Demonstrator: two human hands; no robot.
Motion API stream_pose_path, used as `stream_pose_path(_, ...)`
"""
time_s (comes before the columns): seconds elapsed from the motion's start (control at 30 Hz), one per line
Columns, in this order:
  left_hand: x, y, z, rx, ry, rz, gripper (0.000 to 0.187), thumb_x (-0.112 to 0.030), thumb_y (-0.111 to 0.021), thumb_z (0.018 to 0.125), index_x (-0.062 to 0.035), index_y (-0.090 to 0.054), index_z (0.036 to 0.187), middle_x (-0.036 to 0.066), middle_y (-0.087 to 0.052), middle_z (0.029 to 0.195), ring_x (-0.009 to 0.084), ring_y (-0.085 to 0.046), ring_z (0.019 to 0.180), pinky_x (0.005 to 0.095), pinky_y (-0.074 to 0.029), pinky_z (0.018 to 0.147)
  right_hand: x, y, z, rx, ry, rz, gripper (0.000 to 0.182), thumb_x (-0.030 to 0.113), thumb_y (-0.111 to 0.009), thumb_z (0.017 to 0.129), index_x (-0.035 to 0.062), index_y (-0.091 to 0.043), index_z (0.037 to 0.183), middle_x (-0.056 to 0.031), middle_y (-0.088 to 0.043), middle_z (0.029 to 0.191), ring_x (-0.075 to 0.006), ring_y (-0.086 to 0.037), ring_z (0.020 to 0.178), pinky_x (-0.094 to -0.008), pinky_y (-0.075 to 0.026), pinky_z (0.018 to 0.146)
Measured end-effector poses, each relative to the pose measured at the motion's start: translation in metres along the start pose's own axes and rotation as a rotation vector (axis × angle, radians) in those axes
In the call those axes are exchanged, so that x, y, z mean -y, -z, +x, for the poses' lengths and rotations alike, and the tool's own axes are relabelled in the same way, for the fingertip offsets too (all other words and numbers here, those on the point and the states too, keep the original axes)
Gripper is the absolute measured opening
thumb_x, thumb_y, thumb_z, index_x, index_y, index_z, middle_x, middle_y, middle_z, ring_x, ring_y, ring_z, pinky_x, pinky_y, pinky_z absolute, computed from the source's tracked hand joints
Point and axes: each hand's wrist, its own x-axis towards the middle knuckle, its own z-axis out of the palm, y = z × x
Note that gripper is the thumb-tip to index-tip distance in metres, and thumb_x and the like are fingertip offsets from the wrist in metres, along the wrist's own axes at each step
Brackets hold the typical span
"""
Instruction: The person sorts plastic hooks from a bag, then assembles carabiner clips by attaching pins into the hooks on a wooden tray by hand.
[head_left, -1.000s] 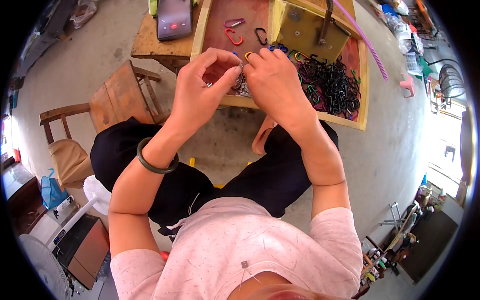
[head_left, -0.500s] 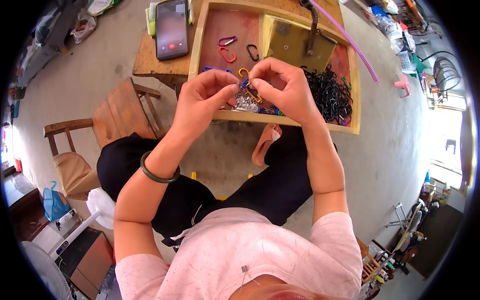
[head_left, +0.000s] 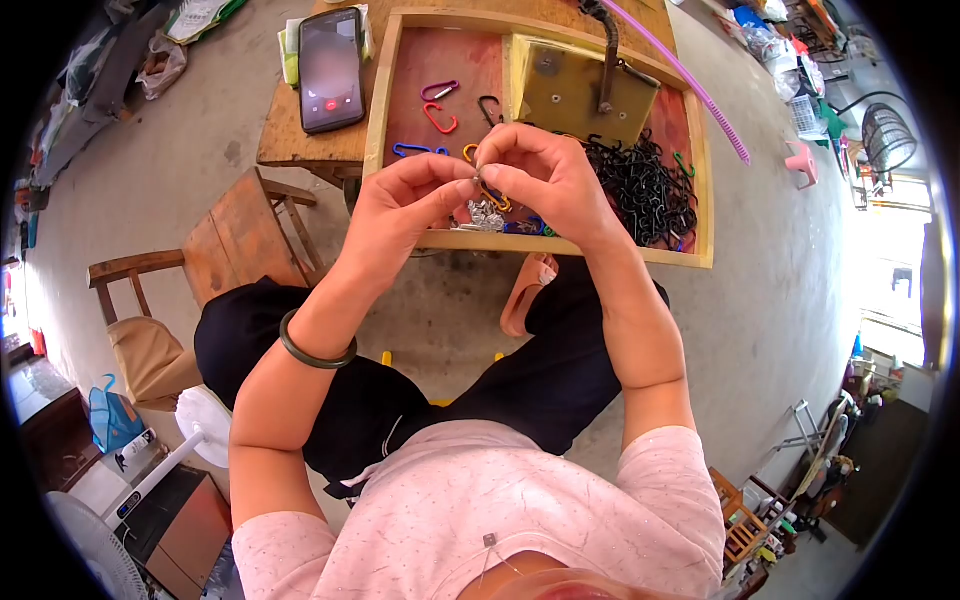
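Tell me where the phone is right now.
In the head view, the phone lies upper left on the wooden table, just left of the wooden tray.

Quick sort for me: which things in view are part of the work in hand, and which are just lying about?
In use:
left hand
right hand
orange clip pinched between them
silver parts
black hook pile
loose coloured clips
wooden tray

Lying about:
phone
wooden chair
fan
pink stool

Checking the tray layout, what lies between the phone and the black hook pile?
In the head view, between phone and black hook pile: loose coloured carabiners and both hands.
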Motion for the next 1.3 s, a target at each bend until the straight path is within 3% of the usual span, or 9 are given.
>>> stream_pose_path(0.27, 0.001, 0.002, 0.002, -0.003, 0.017, 0.0, 0.009, -0.013, -0.069, 0.094, -0.0051, -0.066, 0.098, -0.002, -0.065, 0.081, 0.0035, -0.059, 0.072, 0.0189, -0.041, 0.063, 0.005, -0.012, -0.004, -0.038, 0.126, -0.329, 0.009, 0.006, -0.064, 0.093, 0.0017, -0.061, 0.101, -0.0001, -0.06, 0.093, -0.008, -0.056, 0.087, -0.025, -0.048, 0.075)
stream_pose_path(0.37, 0.004, 0.003, 0.002, 0.006, 0.03, -0.035, 0.008, -0.011, -0.068, 0.094, -0.0051, -0.064, 0.098, -0.002, -0.064, 0.082, 0.0039, -0.058, 0.072, 0.0192, -0.041, 0.064, -0.001, -0.014, -0.005, -0.072, 0.221, -0.371, 0.012, 0.007, -0.065, 0.089, 0.0026, -0.064, 0.101, -0.0054, -0.067, 0.09, -0.0163, -0.066, 0.084, -0.0316, -0.052, 0.078)
stream_pose_path(0.57, 0.002, 0.001, 0.003, 0.018, 0.059, -0.053, 0.005, -0.007, -0.063, 0.093, -0.0052, -0.061, 0.097, -0.001, -0.063, 0.084, 0.0055, -0.058, 0.074, 0.0205, -0.044, 0.066, -0.003, -0.013, -0.013, -0.134, 0.352, -0.613, 0.014, 0.005, -0.068, 0.086, 0.0037, -0.066, 0.1, -0.008, -0.066, 0.089, -0.0228, -0.066, 0.08, -0.033, -0.053, 0.072)
stream_pose_path(0.67, 0.006, 0.0, 0.005, 0.013, 0.042, -0.006, 0.004, -0.006, -0.058, 0.094, -0.0061, -0.059, 0.098, 0.0, -0.062, 0.083, 0.0074, -0.058, 0.076, 0.0226, -0.046, 0.069, 0.01, 0.003, -0.018, -0.206, 0.36, -0.619, 0.012, -0.002, -0.068, 0.086, 0.0004, -0.066, 0.097, -0.007, -0.064, 0.087, -0.0161, -0.063, 0.081, -0.0288, -0.05, 0.074)
stream_pose_path(0.7, 0.004, 0.0, 0.005, 0.0, 0.042, 0.005, 0.003, -0.006, -0.058, 0.094, -0.0062, -0.059, 0.097, 0.0, -0.061, 0.083, 0.0075, -0.058, 0.076, 0.0229, -0.047, 0.069, 0.007, 0.012, -0.019, -0.282, 0.326, -0.686, 0.009, 0.005, -0.069, 0.083, 0.0046, -0.067, 0.092, -0.0076, -0.065, 0.086, -0.0257, -0.065, 0.078, -0.0327, -0.052, 0.068)
stream_pose_path(0.87, 0.001, -0.001, 0.004, -0.087, 0.008, -0.001, 0.003, -0.007, -0.062, 0.091, -0.006, -0.059, 0.093, -0.002, -0.061, 0.079, 0.005, -0.058, 0.073, 0.0216, -0.046, 0.065, -0.008, 0.029, -0.034, -0.182, 0.347, -1.209, 0.006, 0.007, -0.069, 0.079, 0.0064, -0.065, 0.083, -0.0063, -0.06, 0.082, -0.025, -0.061, 0.081, -0.0373, -0.049, 0.072)
stream_pose_path(0.97, 0.002, -0.002, 0.005, -0.094, 0.01, 0.017, 0.003, -0.008, -0.062, 0.092, -0.0065, -0.059, 0.093, -0.002, -0.061, 0.079, 0.0049, -0.058, 0.074, 0.0216, -0.046, 0.065, -0.007, 0.026, -0.044, -0.115, 0.301, -1.276, 0.008, 0.005, -0.07, 0.078, 0.0056, -0.063, 0.083, -0.0067, -0.059, 0.083, -0.0281, -0.058, 0.082, -0.0391, -0.047, 0.074)
stream_pose_path(1.3, 0.004, -0.003, 0.008, -0.074, 0.018, 0.052, 0.004, -0.01, -0.061, 0.093, -0.0062, -0.06, 0.094, -0.003, -0.061, 0.08, 0.0046, -0.058, 0.075, 0.0211, -0.045, 0.065, -0.014, 0.023, -0.04, 0.007, 0.402, -1.341, 0.012, 0.009, -0.073, 0.074, 0.0088, -0.064, 0.081, -0.004, -0.056, 0.082, -0.0235, -0.056, 0.081, -0.0353, -0.045, 0.076)
